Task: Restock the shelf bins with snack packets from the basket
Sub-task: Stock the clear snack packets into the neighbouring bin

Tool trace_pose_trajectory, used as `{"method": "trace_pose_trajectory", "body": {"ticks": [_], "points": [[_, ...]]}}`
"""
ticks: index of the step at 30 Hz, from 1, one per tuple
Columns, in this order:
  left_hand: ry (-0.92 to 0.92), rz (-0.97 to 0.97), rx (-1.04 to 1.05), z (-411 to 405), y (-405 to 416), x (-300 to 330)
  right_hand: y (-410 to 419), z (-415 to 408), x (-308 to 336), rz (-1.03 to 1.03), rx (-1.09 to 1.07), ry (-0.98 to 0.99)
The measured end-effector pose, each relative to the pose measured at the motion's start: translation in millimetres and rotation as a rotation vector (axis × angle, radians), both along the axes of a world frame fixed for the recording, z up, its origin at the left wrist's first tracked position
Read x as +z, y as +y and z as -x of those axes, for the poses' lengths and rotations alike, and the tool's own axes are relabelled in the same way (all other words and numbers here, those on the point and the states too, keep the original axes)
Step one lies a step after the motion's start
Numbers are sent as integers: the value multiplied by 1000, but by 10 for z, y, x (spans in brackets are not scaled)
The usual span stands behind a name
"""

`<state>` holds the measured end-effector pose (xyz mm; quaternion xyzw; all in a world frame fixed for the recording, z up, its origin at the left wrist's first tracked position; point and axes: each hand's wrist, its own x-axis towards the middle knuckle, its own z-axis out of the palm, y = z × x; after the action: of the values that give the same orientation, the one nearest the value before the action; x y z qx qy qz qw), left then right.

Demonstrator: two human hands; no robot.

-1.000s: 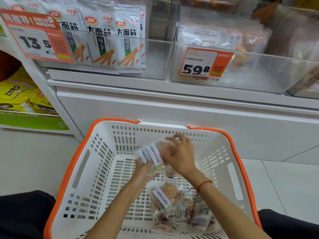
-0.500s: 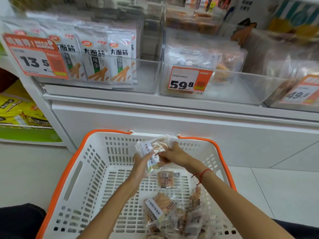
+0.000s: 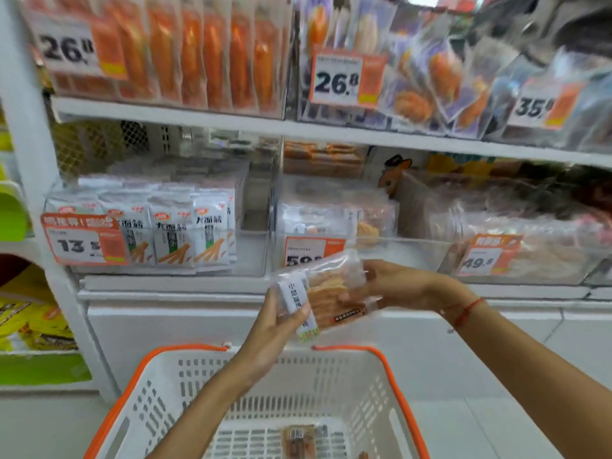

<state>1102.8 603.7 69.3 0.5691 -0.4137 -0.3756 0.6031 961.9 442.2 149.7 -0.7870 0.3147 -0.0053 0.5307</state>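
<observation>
While the white basket point(image 3: 331, 376) sits below, left hand point(image 3: 275, 323) and right hand point(image 3: 394, 286) clamp fingers on what seems several clear snack packets point(image 3: 328, 293).

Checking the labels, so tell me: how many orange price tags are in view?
6: upper shelf left, middle, right; lower bins left, middle partly behind the held packets, right. Others may be hidden.

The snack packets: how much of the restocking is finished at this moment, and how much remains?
Done: the middle bin already holds some clear packets. In hand: the left hand and right hand together grip a bundle of packets, raised above the basket in front of that bin, not yet inside. Left: at least one packet lies on the basket floor.
</observation>
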Motion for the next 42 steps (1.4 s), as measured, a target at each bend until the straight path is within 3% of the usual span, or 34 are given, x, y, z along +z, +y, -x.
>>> {"method": "trace_pose_trajectory", "body": {"ticks": [4,8,14,19,23,28,35,38,42], "points": [[-178,124,88,-18,-334,416,-161,229,353,114,-8,-271],[-520,157,170,-68,-750,994,-305,338,577,314,-166,-546],[-904,129,221,-134,-1461,1369,-747,313,550,500,-395,-557],[-1093,-63,180,-161,-1964,1289,-1072,140,415,426,-630,-376],[-1355,-237,185,-202,-2195,1200,-1278,31,335,378,-572,-76],[-1637,-496,139,-187,-2374,1179,-1495,-206,180,508,-473,243],[-1856,-598,101,-67,-2463,1177,-1717,-320,124,590,-344,377],[-1886,-628,95,-71,-2478,1186,-1723,-363,131,767,-318,425],[-1963,-573,120,-64,-2494,1241,-1636,-383,281,1206,-234,539]]}}
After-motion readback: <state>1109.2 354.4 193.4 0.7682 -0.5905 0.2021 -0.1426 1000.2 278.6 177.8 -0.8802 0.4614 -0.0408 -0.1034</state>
